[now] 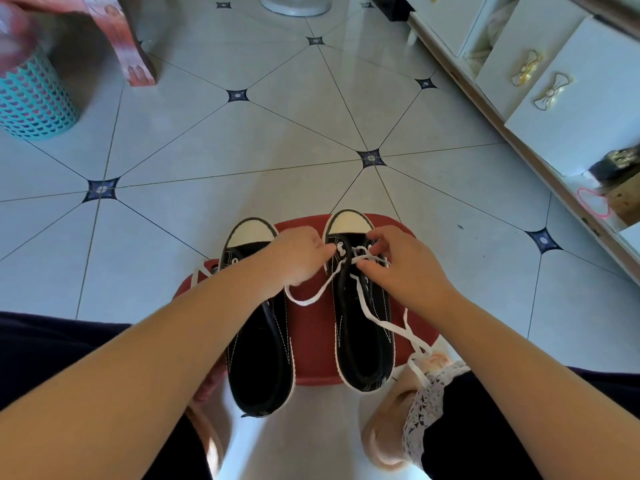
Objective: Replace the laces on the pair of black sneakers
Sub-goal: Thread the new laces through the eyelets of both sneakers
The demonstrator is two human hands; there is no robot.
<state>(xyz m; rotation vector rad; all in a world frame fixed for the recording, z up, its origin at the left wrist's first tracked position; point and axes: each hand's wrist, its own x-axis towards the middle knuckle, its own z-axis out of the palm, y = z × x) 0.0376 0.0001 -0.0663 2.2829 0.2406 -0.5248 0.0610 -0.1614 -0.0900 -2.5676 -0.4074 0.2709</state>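
Two black sneakers with white toe caps stand side by side on a red stool (pixel 311 292), toes pointing away from me. The left sneaker (pixel 258 358) lies partly under my left forearm. The right sneaker (pixel 363 327) carries a white lace (pixel 377 320) threaded through its front eyelets, with loose ends trailing left over the stool and right off its edge. My left hand (pixel 298 258) pinches the lace at the right sneaker's left front eyelets. My right hand (pixel 398 261) pinches the lace over the right front eyelets.
A teal plastic basket (pixel 31 98) and a red furniture leg (pixel 131 46) stand at the far left. White cabinets with gold bow handles (pixel 550 90) run along the right. My knees and slippered feet flank the stool on the tiled floor (pixel 277 140).
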